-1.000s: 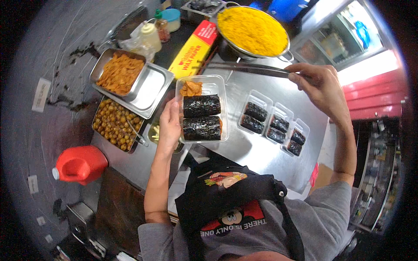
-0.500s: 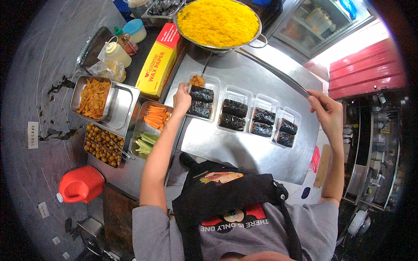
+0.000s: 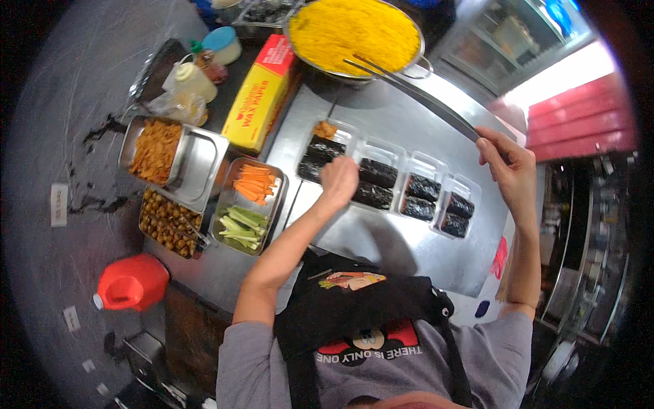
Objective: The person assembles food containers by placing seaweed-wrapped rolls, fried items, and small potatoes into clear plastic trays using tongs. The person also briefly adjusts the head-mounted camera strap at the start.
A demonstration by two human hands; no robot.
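My right hand [image 3: 507,160] is closed around the handle end of long metal tongs [image 3: 422,99]. Their slightly parted tips reach over the near edge of a metal bowl [image 3: 424,51] heaped with yellow shredded food [image 3: 354,34]. My left hand [image 3: 339,180] is curled between the first clear plastic container [image 3: 347,131] and the second container [image 3: 381,145]; its fingertips are hidden. Each container holds black seaweed-wrapped rolls [image 3: 373,195] in a pair. Orange-brown pieces [image 3: 325,129] lie at the far end of the first one. A third container [image 3: 428,160] and fourth container [image 3: 465,184] stand to the right.
Left of the steel table [image 3: 436,262] are trays of carrot sticks [image 3: 254,183] with green vegetable sticks [image 3: 242,226], orange-brown pieces [image 3: 157,151] and small round brown food [image 3: 167,221]. A yellow-red wax paper box [image 3: 255,102] lies beyond. A red jug [image 3: 133,281] stands lower left.
My left hand has left the first container's left side and moved right, to the gap before the second. The tong tips have risen from the table to the yellow food. The view has shifted slightly.
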